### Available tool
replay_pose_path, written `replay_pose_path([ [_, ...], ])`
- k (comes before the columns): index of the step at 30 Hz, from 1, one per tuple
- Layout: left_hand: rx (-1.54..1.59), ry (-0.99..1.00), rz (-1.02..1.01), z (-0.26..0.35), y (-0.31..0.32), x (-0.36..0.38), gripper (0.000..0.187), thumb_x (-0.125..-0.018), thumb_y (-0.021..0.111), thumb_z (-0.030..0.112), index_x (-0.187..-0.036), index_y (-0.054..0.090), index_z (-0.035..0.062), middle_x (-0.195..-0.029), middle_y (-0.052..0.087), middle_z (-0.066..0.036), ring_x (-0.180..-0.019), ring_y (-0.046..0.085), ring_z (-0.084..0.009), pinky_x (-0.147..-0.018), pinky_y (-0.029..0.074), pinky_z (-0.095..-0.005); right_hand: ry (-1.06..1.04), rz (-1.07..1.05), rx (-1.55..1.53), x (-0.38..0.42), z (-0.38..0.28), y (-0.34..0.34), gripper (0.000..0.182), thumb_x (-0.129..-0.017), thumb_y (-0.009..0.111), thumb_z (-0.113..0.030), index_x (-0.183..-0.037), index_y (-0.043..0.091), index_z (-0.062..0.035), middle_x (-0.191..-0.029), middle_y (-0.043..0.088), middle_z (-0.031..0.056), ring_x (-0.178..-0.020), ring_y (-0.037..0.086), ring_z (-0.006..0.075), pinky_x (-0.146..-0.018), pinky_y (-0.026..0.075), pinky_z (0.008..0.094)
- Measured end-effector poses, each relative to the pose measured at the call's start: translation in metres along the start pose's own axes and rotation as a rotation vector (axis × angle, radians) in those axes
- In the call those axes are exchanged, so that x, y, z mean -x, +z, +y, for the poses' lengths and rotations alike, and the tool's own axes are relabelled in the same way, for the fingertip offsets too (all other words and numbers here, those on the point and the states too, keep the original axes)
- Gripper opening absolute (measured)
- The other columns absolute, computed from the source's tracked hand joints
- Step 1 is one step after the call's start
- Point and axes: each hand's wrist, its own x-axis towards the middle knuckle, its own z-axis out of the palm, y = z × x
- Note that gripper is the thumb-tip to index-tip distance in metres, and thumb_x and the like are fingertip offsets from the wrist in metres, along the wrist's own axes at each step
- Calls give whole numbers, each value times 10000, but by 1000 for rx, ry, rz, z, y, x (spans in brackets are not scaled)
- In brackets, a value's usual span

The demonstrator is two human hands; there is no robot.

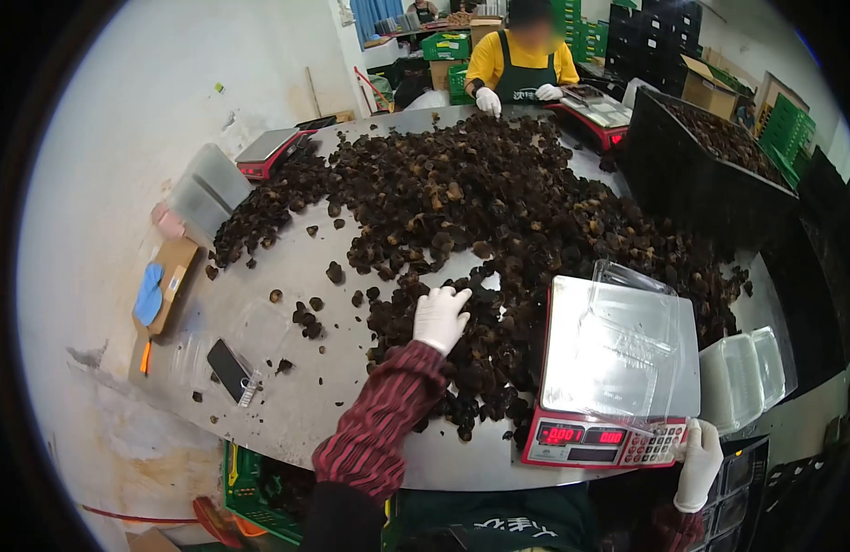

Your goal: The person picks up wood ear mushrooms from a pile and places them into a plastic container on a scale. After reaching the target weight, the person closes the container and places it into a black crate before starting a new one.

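Note:
My left hand (441, 319), in a white glove, rests on the near part of a heap of dark, wrinkled pieces (462, 198) that look like wood ear mushrooms. Its fingers are apart, and no piece shows in its grasp. At the keypad corner of a red and silver weighing scale (561, 359) is my right hand (701, 465), also gloved, fingers extended at the corner and holding nothing visible. A clear plastic clamshell box (632, 345) lies open on the scale's pan. Red digits glow on the display (581, 435).
Stacked clear boxes (742, 377) stand right of the scale. A phone (229, 370) lies on the metal table (287, 405). Across it, a person in a yellow shirt (526, 60) works near another scale (595, 110). A large black crate (696, 175) stands at the right.

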Motion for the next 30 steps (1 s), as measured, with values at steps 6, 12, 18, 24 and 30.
replay_pose_path([
  [6, 163, -53, 32, 10, -22, -2, 219, -729, 631, 112, -946, 656, 121, -854, 602, -88, -895, 570, -285, -762, 457, -411, 16, -23, 56, -2, -3, -4, 165, -932, 592, -141, -895, 621, 16, -666, 545, -7, -518, 478, 32, -454, 378, 185],
  [12, 272, -194, 184, -12, -136, 98, 218, -694, 622, 39, -907, 662, 64, -830, 617, -100, -822, 572, -304, -744, 466, -383, -19, -23, 53, -14, 10, 11, 144, -918, 610, -129, -905, 626, 13, -650, 536, -6, -492, 453, 37, -443, 373, 203],
  [18, -44, -600, -404, -99, -200, 259, 313, -683, 717, 195, -991, 696, 144, -889, 633, -118, -873, 591, -329, -790, 487, -408, -20, -43, 97, -23, 10, 26, 141, -917, 611, -124, -910, 626, 16, -669, 541, -1, -508, 453, 36, -452, 375, 204],
  [24, 101, -315, -140, -66, -162, 176, 310, -783, 680, 151, -1091, 667, 120, -1005, 652, -97, -953, 600, -286, -836, 478, -370, -33, -43, 50, -29, 1, 37, 159, -925, 605, -133, -923, 622, 25, -680, 546, -5, -517, 464, 37, -458, 381, 200],
  [30, 275, 27, 12, -34, -54, 13, 235, -824, 623, 132, -1049, 664, 73, -1009, 660, -94, -941, 604, -286, -833, 482, -376, -9, -6, 75, -26, -2, 36, 172, -932, 595, -139, -936, 618, 31, -687, 550, -1, -508, 481, 44, -468, 413, 199],
])
